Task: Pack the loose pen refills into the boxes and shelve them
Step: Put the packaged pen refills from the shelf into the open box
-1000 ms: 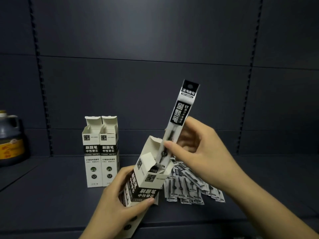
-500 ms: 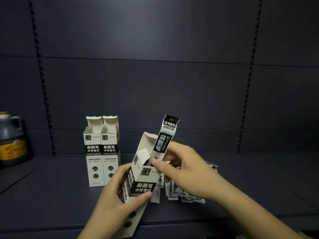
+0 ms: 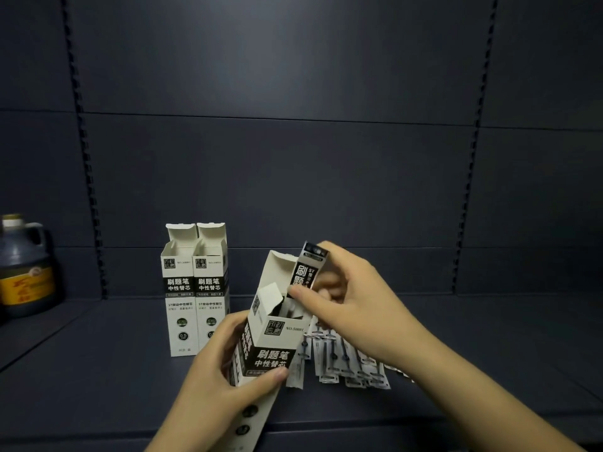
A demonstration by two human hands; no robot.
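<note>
A sleeved pen refill (image 3: 306, 272) is pinched near its printed upper part between the thumb and fingers of the right hand (image 3: 355, 301). Its long axis is tilted, the head leaning up and away to the right, the lower end already sunk into the open mouth of the held box (image 3: 277, 340); how deep it reaches cannot be made out, since the inside of the mouth is dark. The held box is gripped around its lower body by the left hand (image 3: 222, 380), thumb across the printed front, and it is leaned at much the same angle as the refill, so the refill lies almost straight along the box's length. The push that seems called for therefore runs down and to the left, along that shared axis, and it is the right hand that is placed to give it. The top flap of the held box stands open behind the refill. Just right of the held box, a heap of loose refills (image 3: 349, 363) lies flat on the shelf (image 3: 98, 380). Left of the held box and further back, two upright boxes (image 3: 194, 288) stand touching, flaps raised.
</note>
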